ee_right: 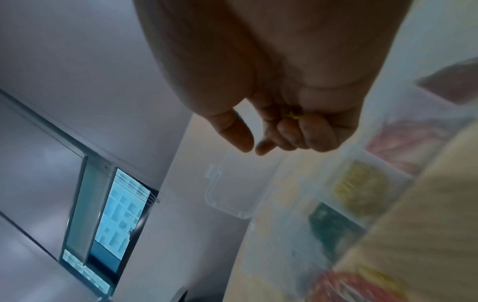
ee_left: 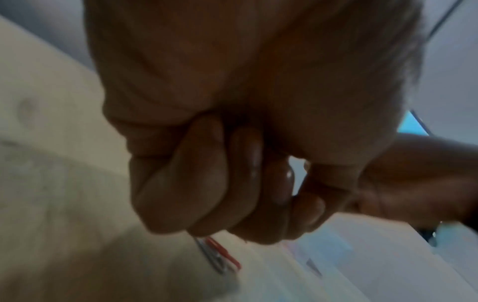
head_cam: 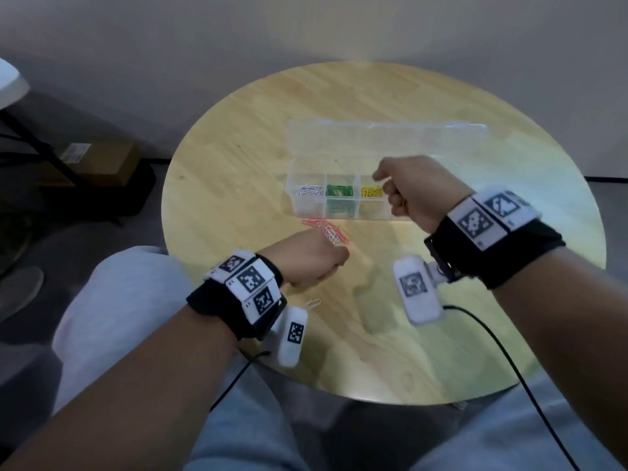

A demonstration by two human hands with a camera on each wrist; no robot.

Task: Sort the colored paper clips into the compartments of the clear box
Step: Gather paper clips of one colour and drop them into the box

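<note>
Right hand (head_cam: 413, 190) pinching yellow clip (ee_right: 294, 115) above box (head_cam: 306, 212): drop w/ yellows. Left hand (head_cam: 307, 258) clenched, contents unclear.

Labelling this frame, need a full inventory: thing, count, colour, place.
round wooden table: one, light wood, centre
clear plastic compartment box: one, transparent, lid open, mid-table
white paper clips: small pile, left compartment
green paper clips: pile, middle compartment
yellow paper clips: pile, next compartment to the right
loose pink and white paper clips: small heap, on the table in front of the box
single pale paper clip: one, on the table by the left wrist
cardboard box: one, brown, floor at left
left hand: fingers curled, at the loose heap; hold unclear
right hand: over the box, a yellow bit between curled fingers
</note>
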